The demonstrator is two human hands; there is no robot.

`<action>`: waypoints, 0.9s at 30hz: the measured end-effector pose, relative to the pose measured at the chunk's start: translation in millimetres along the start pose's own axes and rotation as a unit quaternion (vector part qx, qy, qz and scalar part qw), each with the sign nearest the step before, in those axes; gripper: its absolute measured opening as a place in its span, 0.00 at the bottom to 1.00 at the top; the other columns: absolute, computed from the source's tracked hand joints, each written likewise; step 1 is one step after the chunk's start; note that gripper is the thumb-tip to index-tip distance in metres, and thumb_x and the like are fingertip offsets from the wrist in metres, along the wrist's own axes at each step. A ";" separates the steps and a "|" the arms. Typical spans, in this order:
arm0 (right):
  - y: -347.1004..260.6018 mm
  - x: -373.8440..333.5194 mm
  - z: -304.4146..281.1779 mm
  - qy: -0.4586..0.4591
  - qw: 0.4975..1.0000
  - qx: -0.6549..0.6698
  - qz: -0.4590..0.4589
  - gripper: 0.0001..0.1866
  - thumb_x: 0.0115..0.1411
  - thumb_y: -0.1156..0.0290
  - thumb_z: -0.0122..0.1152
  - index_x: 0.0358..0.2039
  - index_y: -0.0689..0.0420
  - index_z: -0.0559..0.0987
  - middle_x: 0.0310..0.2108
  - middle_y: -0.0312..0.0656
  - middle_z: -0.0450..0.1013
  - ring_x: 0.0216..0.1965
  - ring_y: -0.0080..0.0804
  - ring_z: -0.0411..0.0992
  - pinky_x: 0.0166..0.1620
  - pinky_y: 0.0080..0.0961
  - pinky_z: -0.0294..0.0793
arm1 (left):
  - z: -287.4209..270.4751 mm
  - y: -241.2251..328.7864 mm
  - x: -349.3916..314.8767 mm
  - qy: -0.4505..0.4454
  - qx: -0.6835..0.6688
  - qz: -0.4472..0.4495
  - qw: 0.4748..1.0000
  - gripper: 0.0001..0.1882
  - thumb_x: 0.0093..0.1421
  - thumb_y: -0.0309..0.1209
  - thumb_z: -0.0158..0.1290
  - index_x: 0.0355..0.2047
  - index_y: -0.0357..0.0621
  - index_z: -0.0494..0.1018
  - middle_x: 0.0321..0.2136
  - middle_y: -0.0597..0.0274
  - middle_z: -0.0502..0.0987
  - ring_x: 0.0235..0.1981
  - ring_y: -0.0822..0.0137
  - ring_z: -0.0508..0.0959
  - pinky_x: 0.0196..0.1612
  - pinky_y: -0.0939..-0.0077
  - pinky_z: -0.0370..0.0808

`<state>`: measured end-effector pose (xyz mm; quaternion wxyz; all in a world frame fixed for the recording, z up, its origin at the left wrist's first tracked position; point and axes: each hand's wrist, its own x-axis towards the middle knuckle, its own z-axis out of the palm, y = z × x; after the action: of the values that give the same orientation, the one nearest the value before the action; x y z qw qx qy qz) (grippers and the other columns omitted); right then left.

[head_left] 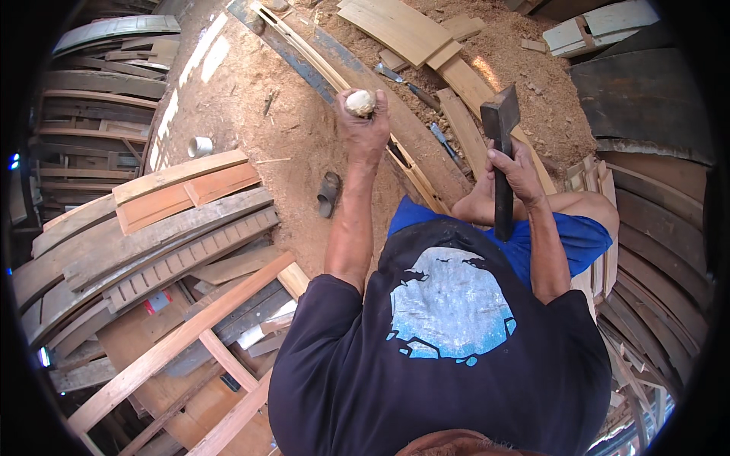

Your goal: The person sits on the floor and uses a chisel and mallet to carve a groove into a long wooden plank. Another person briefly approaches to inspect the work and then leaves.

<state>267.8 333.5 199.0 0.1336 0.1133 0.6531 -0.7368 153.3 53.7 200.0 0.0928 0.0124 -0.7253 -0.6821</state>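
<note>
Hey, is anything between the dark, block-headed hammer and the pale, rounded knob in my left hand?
No, nothing visible stands between the dark, block-headed hammer in your right hand and the pale, rounded knob in your left hand.

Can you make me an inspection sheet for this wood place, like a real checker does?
Surface: ground, strewn with sawdust and shavings.
Job's things: long slotted wooden piece; dark hammer-like tool; pale-ended tool, the rest mostly hidden.
Clutter: loose boards, blue-handled tool, sandal, white cylinder.
Left grip: closed around the pale-ended tool; contact with the wooden piece can't be told.
Right grip: holding the hammer-like tool's handle.
Cables: nothing seen.
Surroundings: stacked wood on both sides; wooden frame at lower left.
</note>
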 end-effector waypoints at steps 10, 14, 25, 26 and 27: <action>-96.4 -17.7 33.0 0.099 0.972 0.014 -0.211 0.14 0.57 0.70 0.73 0.38 0.62 0.78 0.27 0.36 0.78 0.27 0.21 0.76 0.34 0.21 0.77 | -9.2 18.1 11.5 -0.129 0.164 0.000 0.978 0.16 0.56 0.29 0.65 0.41 0.37 0.72 0.28 0.65 0.75 0.29 0.72 0.76 0.33 0.74 0.76; -141.8 -27.6 43.9 0.091 0.959 0.020 -0.268 0.09 0.56 0.72 0.73 0.34 0.61 0.82 0.28 0.36 0.79 0.28 0.20 0.76 0.35 0.19 0.76 | -3.8 6.5 3.9 -0.069 0.132 -0.018 0.989 0.18 0.56 0.31 0.67 0.42 0.37 0.71 0.27 0.64 0.77 0.29 0.73 0.78 0.33 0.77 0.77; -169.1 -26.9 50.1 0.077 0.913 -0.033 -0.400 0.12 0.60 0.78 0.66 0.45 0.62 0.78 0.31 0.45 0.77 0.29 0.27 0.73 0.36 0.26 0.74 | 11.9 -20.8 -0.4 0.047 0.025 -0.035 0.998 0.13 0.59 0.28 0.62 0.38 0.37 0.70 0.26 0.63 0.76 0.22 0.73 0.75 0.28 0.79 0.75; -172.2 -24.9 52.0 0.076 0.909 -0.032 -0.409 0.13 0.60 0.78 0.66 0.45 0.62 0.77 0.31 0.46 0.77 0.29 0.27 0.73 0.36 0.26 0.74 | 12.9 -21.9 -2.0 0.044 0.028 -0.042 0.998 0.12 0.60 0.28 0.62 0.37 0.38 0.71 0.25 0.64 0.76 0.22 0.74 0.75 0.27 0.79 0.74; -174.6 -22.1 54.7 0.073 0.905 -0.003 -0.419 0.12 0.60 0.79 0.66 0.45 0.62 0.77 0.31 0.45 0.77 0.29 0.27 0.73 0.36 0.26 0.74 | 16.8 -15.1 -3.5 0.040 0.032 -0.048 0.998 0.11 0.60 0.28 0.62 0.36 0.38 0.71 0.25 0.64 0.76 0.22 0.74 0.75 0.27 0.79 0.74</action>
<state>228.7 299.8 376.0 -0.2348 -0.1178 0.6506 -0.7125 152.5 69.8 183.7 0.0888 0.0777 -0.7408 -0.6613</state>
